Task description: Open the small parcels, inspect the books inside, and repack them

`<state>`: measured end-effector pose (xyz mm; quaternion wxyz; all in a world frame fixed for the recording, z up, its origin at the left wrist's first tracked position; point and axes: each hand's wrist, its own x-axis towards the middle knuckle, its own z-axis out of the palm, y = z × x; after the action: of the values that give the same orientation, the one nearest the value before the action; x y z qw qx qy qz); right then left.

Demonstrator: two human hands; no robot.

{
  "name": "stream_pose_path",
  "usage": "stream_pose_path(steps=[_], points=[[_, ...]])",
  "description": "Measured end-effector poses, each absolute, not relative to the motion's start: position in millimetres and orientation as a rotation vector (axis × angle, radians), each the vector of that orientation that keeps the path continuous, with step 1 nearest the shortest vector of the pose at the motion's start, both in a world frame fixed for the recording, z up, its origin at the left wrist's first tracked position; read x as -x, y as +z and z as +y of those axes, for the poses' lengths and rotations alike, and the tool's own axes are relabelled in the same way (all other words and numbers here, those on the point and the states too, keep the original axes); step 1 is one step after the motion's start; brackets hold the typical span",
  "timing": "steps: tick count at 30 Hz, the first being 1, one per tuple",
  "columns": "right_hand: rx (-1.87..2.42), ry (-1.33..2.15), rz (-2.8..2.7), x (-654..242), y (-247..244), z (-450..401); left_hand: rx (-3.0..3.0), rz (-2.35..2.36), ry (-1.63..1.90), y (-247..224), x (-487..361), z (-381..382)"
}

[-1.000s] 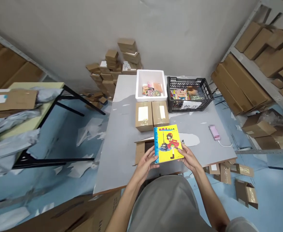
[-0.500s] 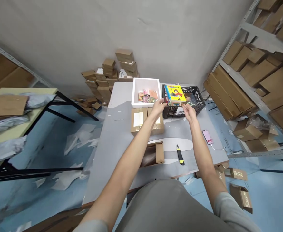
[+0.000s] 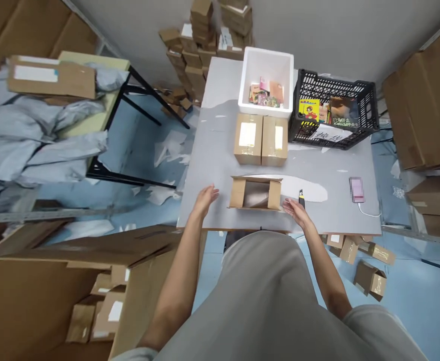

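Partly hidden, the knife [image 3: 301, 196] pokes out past the right hand [image 3: 295, 210], which covers its lower end. The small box [image 3: 274, 193] sits on the table [image 3: 212, 155] between the two hands. A flap shows at each end of it, but the inside is dim and blurry, so it is hard to tell what is down in there. Behind the left hand [image 3: 204, 200] is a big box [image 3: 145, 291], cut off by the edge of the view.

The left hand is held out flat, fingers loose and a bit apart, with bare air between it and the small box. The right hand is loose too, palm turned in. Its fingertips are just beside the box's right end, and I cannot tell if they touch. Both hands are empty.

Ahead of the right hand, the yellow book [image 3: 309, 109] lies in the near left corner of the crate [image 3: 370, 108]. Its words are too small to read. Straight past the small box, two taped boxes [image 3: 274, 143] stand side by side, and the white tub [image 3: 268, 62] is beyond them. Off to the right hand's right lies the phone [image 3: 357, 190], its screen blurred into squares.
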<state>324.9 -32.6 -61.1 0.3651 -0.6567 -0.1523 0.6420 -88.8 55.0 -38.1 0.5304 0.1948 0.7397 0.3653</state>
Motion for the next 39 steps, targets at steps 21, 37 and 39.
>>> stream_pose_path(steps=[21, 37, 39], points=[[1.562, 1.492, -0.931, -352.1, -12.9, -121.1, -0.779, 1.523, 0.672, -3.4, 4.4, -109.2], [1.886, 1.294, -0.608, -509.7, 16.0, -421.0, -0.822, 1.226, 0.565, -46.3, -178.5, -306.9], [1.908, 1.308, -0.543, -535.1, 16.5, -447.5, -0.831, 1.213, 0.534, -47.1, -204.5, -330.0]])
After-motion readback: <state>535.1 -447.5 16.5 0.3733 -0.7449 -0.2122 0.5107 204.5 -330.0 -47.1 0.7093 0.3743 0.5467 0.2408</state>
